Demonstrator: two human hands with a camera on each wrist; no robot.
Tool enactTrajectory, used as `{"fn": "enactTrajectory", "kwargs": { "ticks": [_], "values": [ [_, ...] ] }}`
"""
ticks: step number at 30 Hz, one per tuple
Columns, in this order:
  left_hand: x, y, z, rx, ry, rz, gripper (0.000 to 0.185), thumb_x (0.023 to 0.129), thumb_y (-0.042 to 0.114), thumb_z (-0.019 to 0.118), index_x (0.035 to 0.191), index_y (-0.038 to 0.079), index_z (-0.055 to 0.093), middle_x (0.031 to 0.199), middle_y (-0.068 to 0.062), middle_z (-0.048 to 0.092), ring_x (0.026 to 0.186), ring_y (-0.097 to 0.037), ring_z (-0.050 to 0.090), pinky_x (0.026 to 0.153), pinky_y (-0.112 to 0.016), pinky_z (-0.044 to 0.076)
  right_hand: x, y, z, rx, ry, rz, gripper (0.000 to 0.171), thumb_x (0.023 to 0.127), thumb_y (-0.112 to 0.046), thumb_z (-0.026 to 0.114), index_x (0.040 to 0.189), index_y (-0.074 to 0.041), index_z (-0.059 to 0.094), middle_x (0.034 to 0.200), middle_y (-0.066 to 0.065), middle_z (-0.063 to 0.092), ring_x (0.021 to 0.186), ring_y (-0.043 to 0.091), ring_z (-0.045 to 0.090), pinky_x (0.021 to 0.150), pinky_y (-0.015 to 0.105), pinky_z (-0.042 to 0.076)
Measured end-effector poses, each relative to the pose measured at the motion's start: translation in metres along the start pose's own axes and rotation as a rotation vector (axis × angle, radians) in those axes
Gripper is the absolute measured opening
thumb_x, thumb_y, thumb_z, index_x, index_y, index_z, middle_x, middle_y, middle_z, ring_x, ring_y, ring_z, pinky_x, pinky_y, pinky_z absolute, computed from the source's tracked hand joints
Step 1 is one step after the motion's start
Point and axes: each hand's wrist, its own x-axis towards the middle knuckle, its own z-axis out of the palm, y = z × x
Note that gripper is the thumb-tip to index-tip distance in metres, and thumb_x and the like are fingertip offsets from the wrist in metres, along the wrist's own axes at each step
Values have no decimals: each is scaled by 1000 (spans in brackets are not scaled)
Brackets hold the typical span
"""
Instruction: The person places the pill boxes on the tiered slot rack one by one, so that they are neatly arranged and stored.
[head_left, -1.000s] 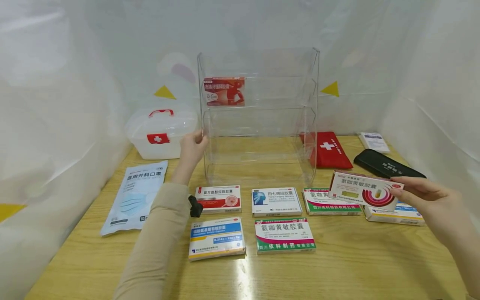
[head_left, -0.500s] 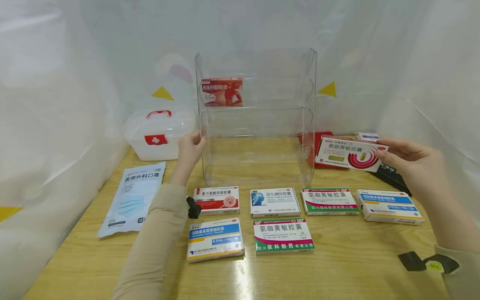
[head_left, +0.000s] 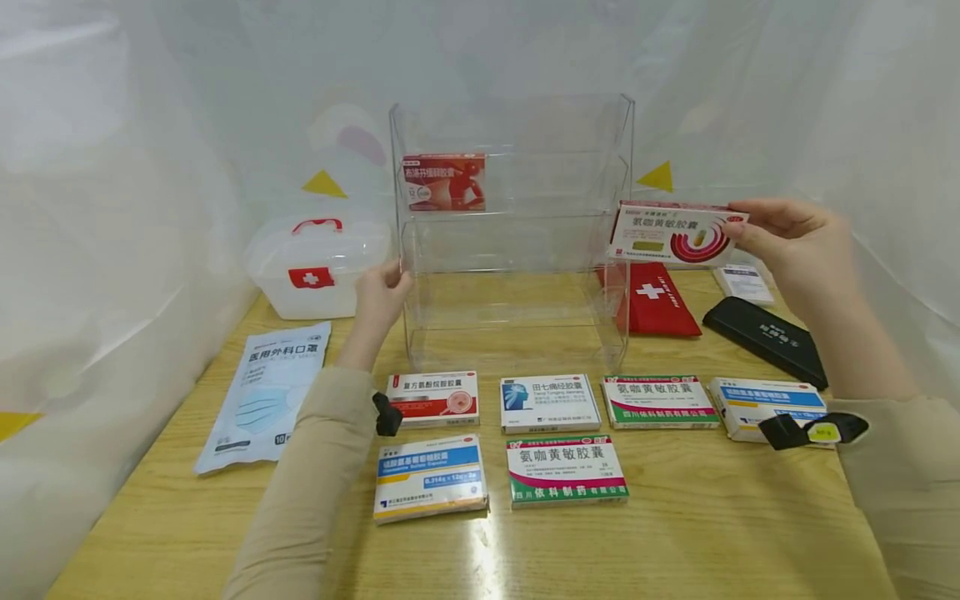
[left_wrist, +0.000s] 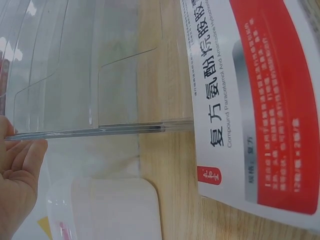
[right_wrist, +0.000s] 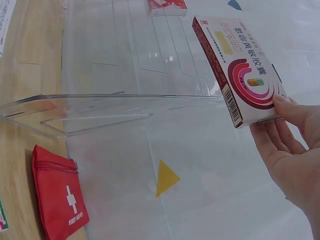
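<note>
Capsule box [head_left: 671, 232], white with red rings, hangs in the air at the right front edge of the clear acrylic rack [head_left: 512, 233], level with its second tier. The right hand [head_left: 795, 246] pinches the box by its right end, thumb on top and fingers beneath, label facing the person. The left hand [head_left: 381, 293] holds the rack's left wall, fingers curled on its edge. To seat the box well, the person would judge it best to keep it level, label outward, slide it in over the tier's front lip, and keep that steadying grip on the rack. Compared with half a second earlier, the box is higher and nearer the rack, uncovering the red first-aid pouch [head_left: 656, 298] behind it on the bench [head_left: 675, 533]; the left hand has not moved.
</note>
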Motion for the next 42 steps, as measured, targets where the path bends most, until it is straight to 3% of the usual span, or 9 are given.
{"fn": "enactTrajectory", "kwargs": {
  "ticks": [3, 6, 16, 28, 36, 42],
  "values": [
    [-1, 0, 0, 4, -3, -3, 33, 88, 9, 52, 118, -1, 63, 113, -22, 66, 102, -30, 64, 87, -42, 54, 13, -4, 4, 113, -12, -16, 36, 77, -6, 73, 112, -2, 68, 98, 0, 71, 93, 13, 60, 74, 12, 53],
    [-1, 0, 0, 10, 3, -3, 33, 88, 9, 53, 117, -2, 64, 112, -22, 66, 102, -30, 64, 87, -42, 54, 26, -8, 9, 140, -13, -16, 37, 75, -6, 75, 111, -1, 68, 97, 1, 71, 93, 15, 60, 75, 13, 53],
    [0, 2, 0, 16, 4, 3, 34, 88, 9, 52, 118, -2, 63, 112, -22, 66, 98, -29, 64, 86, -42, 54, 60, -23, 31, 70, -32, -29, 37, 73, -9, 78, 108, -3, 70, 98, 2, 70, 93, 15, 60, 73, 12, 53],
    [-1, 2, -1, 16, 8, 20, 34, 88, 7, 52, 119, -3, 62, 110, -23, 66, 97, -29, 65, 85, -42, 54, 97, -42, 61, -164, -30, -78, 34, 77, -17, 74, 109, -8, 70, 93, -5, 68, 85, 10, 64, 73, 10, 51],
    [-2, 2, -2, 12, 7, 8, 35, 88, 6, 52, 120, -3, 61, 111, -23, 66, 98, -29, 65, 85, -42, 54, 117, -47, 82, -293, 2, -53, 34, 83, -20, 69, 115, -12, 68, 103, -5, 64, 98, 12, 56, 101, 22, 44],
    [-4, 3, -2, 9, 14, 14, 34, 87, 5, 52, 119, -4, 62, 110, -23, 66, 97, -30, 65, 84, -42, 54, 127, -45, 100, -392, -22, -65, 31, 85, -19, 66, 116, -14, 68, 100, -11, 64, 101, 7, 52, 100, 23, 41]
  ]
}}
